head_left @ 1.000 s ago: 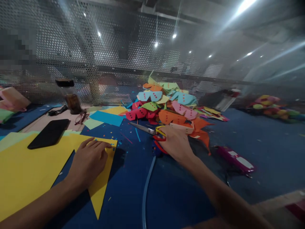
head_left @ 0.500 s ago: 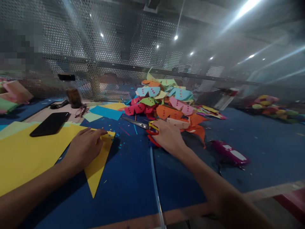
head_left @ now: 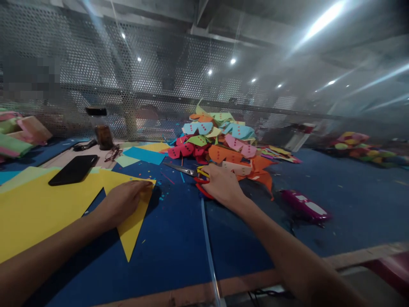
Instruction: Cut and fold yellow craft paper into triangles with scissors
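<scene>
My left hand (head_left: 123, 201) lies flat, fingers stretched, on a yellow paper triangle (head_left: 132, 230) on the blue table top. My right hand (head_left: 222, 184) reaches forward and covers the red and yellow handles of a pair of scissors (head_left: 185, 170), whose blades point left on the table. Whether its fingers are through the handles is hidden. Just beyond the right hand rises a heap of coloured paper cut-outs (head_left: 220, 140) with small dots.
A black phone (head_left: 73, 169) lies on a large yellow sheet (head_left: 35, 209) at left. A dark jar (head_left: 102, 135), glasses (head_left: 111, 153) and blue paper (head_left: 145, 155) sit behind. A purple tool (head_left: 303, 205) lies at right. Perforated metal mesh (head_left: 153, 85) backs the table.
The view has shifted a little; both hands stay in place, the left on the yellow triangle and the right on the scissors' handles.
</scene>
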A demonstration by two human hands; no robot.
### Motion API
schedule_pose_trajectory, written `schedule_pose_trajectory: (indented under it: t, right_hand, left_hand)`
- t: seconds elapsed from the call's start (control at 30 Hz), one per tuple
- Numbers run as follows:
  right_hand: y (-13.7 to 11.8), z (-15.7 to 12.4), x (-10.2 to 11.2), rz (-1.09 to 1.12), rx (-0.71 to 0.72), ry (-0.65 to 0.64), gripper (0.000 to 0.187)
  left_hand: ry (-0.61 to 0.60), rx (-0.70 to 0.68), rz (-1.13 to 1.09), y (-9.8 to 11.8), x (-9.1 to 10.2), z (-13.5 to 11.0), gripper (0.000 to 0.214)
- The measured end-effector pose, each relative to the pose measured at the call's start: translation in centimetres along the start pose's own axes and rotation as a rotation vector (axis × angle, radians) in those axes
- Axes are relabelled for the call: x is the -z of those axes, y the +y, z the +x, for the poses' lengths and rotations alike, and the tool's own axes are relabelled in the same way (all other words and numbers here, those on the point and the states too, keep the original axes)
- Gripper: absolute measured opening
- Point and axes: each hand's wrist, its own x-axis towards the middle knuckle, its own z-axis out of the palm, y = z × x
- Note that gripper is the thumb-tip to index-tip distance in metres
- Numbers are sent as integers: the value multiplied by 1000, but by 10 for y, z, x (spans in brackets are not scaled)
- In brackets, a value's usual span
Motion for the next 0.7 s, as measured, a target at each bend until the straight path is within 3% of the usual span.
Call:
schedule_pose_trajectory:
  t: [0.13,0.3,0.53,0.7]
  right_hand:
    - [1,0,-1,-11,7,-2,25]
    - [1,1,-5,-17,-5,-3,28]
    - [2,5,-7,-29,-37,-73,30]
    - [5,15,-1,-77,-23,-145,33]
  left_hand:
    - [-46,-139,-125,-2,-6,1,49]
    - [18,-110,-77,-11,-9,3,49]
    - [-6,-229,-143,-6,-13,1,45]
    - [53,-177,-151,-4,-5,4,38]
